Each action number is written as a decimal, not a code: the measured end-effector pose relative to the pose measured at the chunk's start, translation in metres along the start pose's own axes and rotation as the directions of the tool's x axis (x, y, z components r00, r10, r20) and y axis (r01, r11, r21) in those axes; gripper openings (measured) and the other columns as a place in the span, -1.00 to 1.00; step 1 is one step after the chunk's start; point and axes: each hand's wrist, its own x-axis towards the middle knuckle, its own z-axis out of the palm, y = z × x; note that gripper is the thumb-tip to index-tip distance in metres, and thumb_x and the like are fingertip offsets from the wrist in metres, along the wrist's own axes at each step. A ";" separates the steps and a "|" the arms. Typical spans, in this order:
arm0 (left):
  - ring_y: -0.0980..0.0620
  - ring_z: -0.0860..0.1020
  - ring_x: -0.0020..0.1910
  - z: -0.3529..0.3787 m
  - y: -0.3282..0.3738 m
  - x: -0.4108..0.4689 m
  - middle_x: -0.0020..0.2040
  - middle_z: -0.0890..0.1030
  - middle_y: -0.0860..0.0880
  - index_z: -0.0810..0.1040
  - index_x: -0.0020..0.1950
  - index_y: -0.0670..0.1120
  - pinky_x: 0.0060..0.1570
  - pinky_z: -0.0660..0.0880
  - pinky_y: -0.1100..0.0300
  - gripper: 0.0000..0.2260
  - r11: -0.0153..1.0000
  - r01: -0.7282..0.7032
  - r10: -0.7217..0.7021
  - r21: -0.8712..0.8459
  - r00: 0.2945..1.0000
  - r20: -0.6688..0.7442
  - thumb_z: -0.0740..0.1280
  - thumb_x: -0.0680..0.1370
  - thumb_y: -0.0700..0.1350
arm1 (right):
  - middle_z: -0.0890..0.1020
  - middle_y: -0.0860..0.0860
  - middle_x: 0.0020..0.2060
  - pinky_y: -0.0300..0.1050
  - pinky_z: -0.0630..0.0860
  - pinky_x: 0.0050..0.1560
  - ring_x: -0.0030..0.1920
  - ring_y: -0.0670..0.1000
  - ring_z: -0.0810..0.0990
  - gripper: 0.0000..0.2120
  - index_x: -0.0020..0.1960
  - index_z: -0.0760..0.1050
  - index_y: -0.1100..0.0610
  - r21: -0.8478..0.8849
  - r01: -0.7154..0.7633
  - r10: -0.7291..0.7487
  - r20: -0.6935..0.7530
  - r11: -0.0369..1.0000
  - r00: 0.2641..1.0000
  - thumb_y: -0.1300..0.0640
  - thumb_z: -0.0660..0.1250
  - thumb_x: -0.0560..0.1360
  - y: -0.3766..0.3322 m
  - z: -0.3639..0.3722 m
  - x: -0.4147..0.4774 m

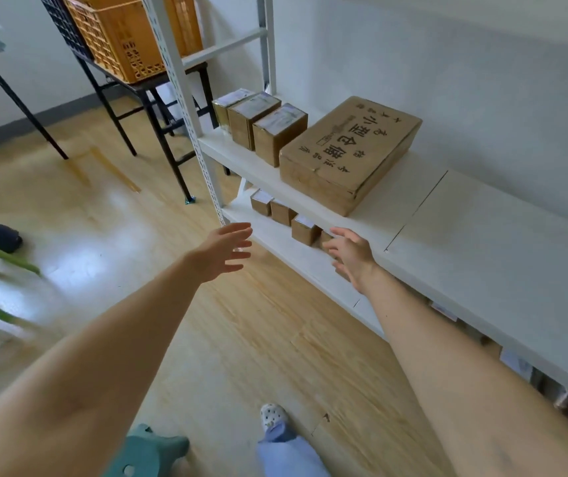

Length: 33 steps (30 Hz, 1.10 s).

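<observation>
Both my arms stretch forward toward a white metal shelf unit (482, 215). My left hand (227, 251) hovers above the floor with its fingers spread, holding nothing. My right hand (349, 254) is open too, fingers spread, in front of the lower shelf (275, 242) and next to a row of small brown boxes (303, 228). Whether it touches one is unclear. On the upper shelf lie a large flat brown box with printed characters (348, 153) and three small brown boxes (261, 123) standing side by side.
The shelf's perforated white post (186, 108) stands just beyond my left hand. A black-framed table (148, 91) carries an orange crate (131, 36). Wooden floor (241, 339) lies below; a teal stool (144, 452) and my slippered foot (274, 416) are near the bottom.
</observation>
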 end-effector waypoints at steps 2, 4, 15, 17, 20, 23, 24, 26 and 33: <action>-0.14 0.54 0.23 -0.012 0.009 0.017 0.31 0.53 -0.14 0.43 0.44 0.01 0.31 0.46 -0.12 -0.64 0.999 0.016 -0.017 -0.036 1.000 -0.022 0.31 0.64 -0.03 | 0.51 0.10 0.31 -0.09 0.45 0.10 0.31 0.10 0.47 -0.60 0.36 0.46 0.06 -0.014 -0.013 0.013 0.012 1.000 1.000 0.26 0.29 0.54 -0.010 0.011 0.024; -0.14 0.54 0.25 -0.023 0.015 0.031 0.30 0.53 -0.13 0.42 0.44 0.01 0.28 0.46 -0.10 -0.65 0.997 0.031 -0.034 -0.075 0.999 -0.033 0.30 0.65 -0.03 | 0.51 0.09 0.31 -0.10 0.43 0.10 0.30 0.11 0.48 -0.61 0.35 0.47 0.05 -0.034 -0.013 0.013 0.021 0.999 1.000 0.25 0.30 0.54 -0.021 0.021 0.044; -0.17 0.52 0.28 -0.100 0.031 0.115 0.29 0.52 -0.15 0.44 0.41 0.00 0.23 0.47 -0.08 -0.67 0.986 0.138 -0.143 -0.090 0.988 -0.050 0.30 0.65 -0.04 | 0.45 0.11 0.37 0.04 0.39 0.41 0.38 0.09 0.43 -0.59 0.38 0.46 0.15 -0.090 -0.107 0.112 0.056 0.990 0.992 0.29 0.32 0.53 -0.028 0.112 0.120; -0.18 0.52 0.29 -0.120 0.032 0.135 0.30 0.52 -0.15 0.43 0.43 0.00 0.25 0.47 -0.08 -0.66 0.987 0.150 -0.151 -0.060 0.988 -0.024 0.30 0.65 -0.05 | 0.48 0.11 0.36 0.06 0.38 0.42 0.37 0.08 0.45 -0.58 0.38 0.46 0.14 -0.070 -0.138 0.140 0.032 0.988 0.990 0.28 0.33 0.53 -0.023 0.131 0.133; -0.18 0.51 0.29 -0.152 0.037 0.167 0.32 0.50 -0.16 0.42 0.43 0.00 0.28 0.46 -0.10 -0.66 0.987 0.159 -0.159 -0.004 0.987 0.020 0.29 0.65 -0.05 | 0.51 0.10 0.33 0.04 0.41 0.39 0.30 0.06 0.48 -0.58 0.37 0.47 0.12 -0.020 -0.166 0.165 -0.025 0.986 0.986 0.28 0.33 0.52 -0.024 0.162 0.151; -0.17 0.50 0.29 -0.189 0.046 0.200 0.31 0.50 -0.15 0.44 0.33 0.02 0.32 0.43 -0.12 -0.76 0.985 0.158 -0.163 0.062 0.984 0.075 0.28 0.66 -0.06 | 0.51 0.09 0.33 0.07 0.40 0.41 0.35 0.09 0.46 -0.60 0.34 0.49 0.08 0.042 -0.164 0.168 -0.114 0.986 0.979 0.25 0.34 0.52 -0.026 0.198 0.168; -0.17 0.50 0.28 -0.199 0.050 0.209 0.29 0.50 -0.15 0.44 0.31 0.02 0.33 0.43 -0.12 -0.78 0.983 0.159 -0.167 0.087 0.982 0.091 0.28 0.66 -0.07 | 0.51 0.10 0.33 0.08 0.40 0.41 0.36 0.09 0.45 -0.61 0.33 0.50 0.07 0.066 -0.166 0.174 -0.148 0.984 0.974 0.24 0.35 0.51 -0.027 0.208 0.172; -0.16 0.51 0.25 -0.217 0.056 0.224 0.26 0.51 -0.14 0.45 0.30 0.02 0.31 0.43 -0.11 -0.79 0.979 0.159 -0.175 0.125 0.977 0.123 0.28 0.66 -0.08 | 0.52 0.11 0.33 0.07 0.39 0.42 0.36 0.10 0.45 -0.62 0.32 0.51 0.07 0.113 -0.179 0.199 -0.206 0.977 0.958 0.24 0.35 0.51 -0.028 0.228 0.176; -0.08 0.50 0.13 -0.249 0.053 0.297 0.03 0.54 -0.06 0.49 0.38 -0.07 0.12 0.48 0.04 -0.71 0.970 0.078 -0.091 0.229 0.995 0.048 0.28 0.65 -0.15 | 0.52 0.11 0.33 0.05 0.39 0.41 0.35 0.10 0.47 -0.61 0.34 0.50 0.08 0.232 -0.189 0.258 -0.315 0.954 0.913 0.23 0.34 0.52 -0.027 0.293 0.210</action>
